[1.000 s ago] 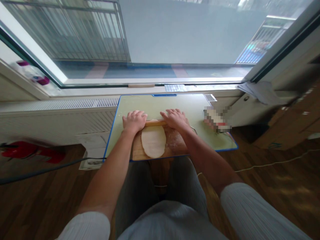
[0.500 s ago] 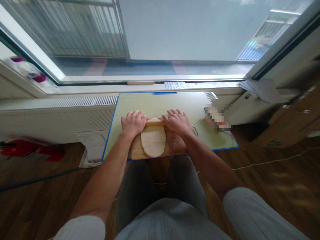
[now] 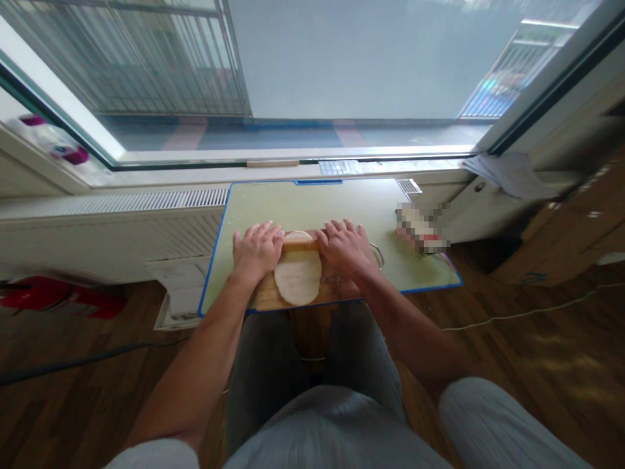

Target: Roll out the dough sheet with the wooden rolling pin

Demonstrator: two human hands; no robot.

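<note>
A flattened oval of pale dough (image 3: 298, 280) lies on a wooden board (image 3: 266, 296). Across its far part rests a wooden rolling pin (image 3: 300, 245), whose two ends are covered by my hands. My left hand (image 3: 258, 249) presses on the left end, fingers over the top and pointing away from me. On the right end sits my right hand (image 3: 344, 245) in the same way. A strip of dough shows beyond the pin. Some flour dusts the board near my right wrist. Part of the board is hidden under my hands and forearms.
The board lies on a pale green table (image 3: 312, 202) with blue edging, against the window sill. A metal handle (image 3: 378, 255) shows right of my right hand. A blurred-out package (image 3: 422, 229) lies at the table's right. A red fire extinguisher (image 3: 58, 296) is at left, a cardboard box (image 3: 551, 241) at right.
The rolling pin and both hands have come slightly nearer to me over the dough. The whole view has shifted a little. Both hands keep their hold.
</note>
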